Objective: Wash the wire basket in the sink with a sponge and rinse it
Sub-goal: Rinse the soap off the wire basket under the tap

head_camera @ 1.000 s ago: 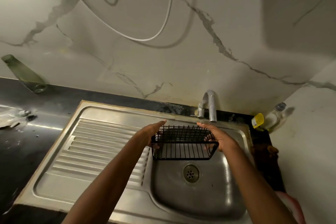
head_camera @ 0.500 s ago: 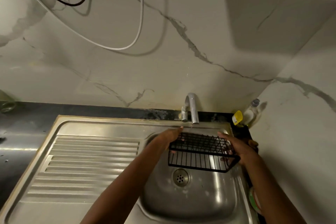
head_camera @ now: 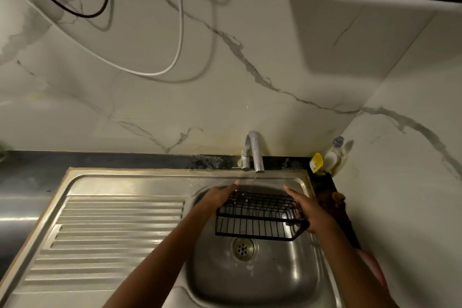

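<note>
While a thin stream of water (head_camera: 253,182) falls from the tap (head_camera: 254,151), the wire basket (head_camera: 258,217) is held in the air above the bowl of the sink (head_camera: 252,280), directly over the drain (head_camera: 243,249) and clear of the steel below. The basket is black, oblong, and tilted so that its open top faces partly toward the camera; the water meets its far rim.

The left hand (head_camera: 220,196) grips the left end of the basket. Its fingers are extended and close together, laid along the far left corner of the wire, with the tips reaching toward the stream. The right hand (head_camera: 308,210) grips the right end. Its fingers (head_camera: 291,191) lie nearly straight along the outside of the end wall, and the thumb side wraps the near right corner. Both hands are closed narrowly on the wire; neither is spread wide.

To the left of the bowl lies the ribbed draining board (head_camera: 112,237), part of the same steel unit. The dark counter (head_camera: 125,160) runs behind it along the marble wall (head_camera: 175,107). In the right rear corner stand a bottle (head_camera: 335,157) and a yellow object (head_camera: 316,162), just beside each other. A white cable (head_camera: 178,32) and a black cable (head_camera: 95,14) hang on the wall.
</note>
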The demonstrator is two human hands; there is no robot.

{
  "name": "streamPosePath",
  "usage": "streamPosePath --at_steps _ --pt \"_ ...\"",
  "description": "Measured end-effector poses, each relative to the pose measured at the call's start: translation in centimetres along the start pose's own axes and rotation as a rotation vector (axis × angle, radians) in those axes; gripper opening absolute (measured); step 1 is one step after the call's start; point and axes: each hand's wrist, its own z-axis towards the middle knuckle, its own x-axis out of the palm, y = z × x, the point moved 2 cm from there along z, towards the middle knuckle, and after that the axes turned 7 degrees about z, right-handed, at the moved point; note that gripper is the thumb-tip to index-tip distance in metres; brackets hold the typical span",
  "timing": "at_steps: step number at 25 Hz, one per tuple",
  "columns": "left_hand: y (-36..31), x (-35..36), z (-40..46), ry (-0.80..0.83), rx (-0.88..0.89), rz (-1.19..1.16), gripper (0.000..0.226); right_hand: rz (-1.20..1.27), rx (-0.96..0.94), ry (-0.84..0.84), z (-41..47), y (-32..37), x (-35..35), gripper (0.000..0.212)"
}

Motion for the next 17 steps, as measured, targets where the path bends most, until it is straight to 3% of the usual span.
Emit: streamPosePath --at_steps 2,6,10,14,17 --pt "2.9 -1.6 -0.8 -0.01 0.047 -0.053 0.089 -0.05 0.008 0.052 0.3 0.3 2.4 0.073" --pt "5.4 -4.5 -2.7 0.036 0.058 -0.105 0.027 -0.232 -0.002 0.122 0.1 2.0 6.4 0.06" --pt "6.8 -5.2 -3.0 -0.027 0.046 -0.174 0.037 -0.373 -0.006 0.103 0.9 3.8 10.3 0.031" --pt "6.9 -4.8 -3.5 -0.09 -0.027 -0.309 0.013 -0.607 -0.244 -0.085 3.2 4.8 12.8 0.017" --pt "6.4 -4.0 -3.8 -0.144 -0.086 -0.395 0.005 -0.668 -0.33 0.072 6.0 4.4 15.6 0.02"
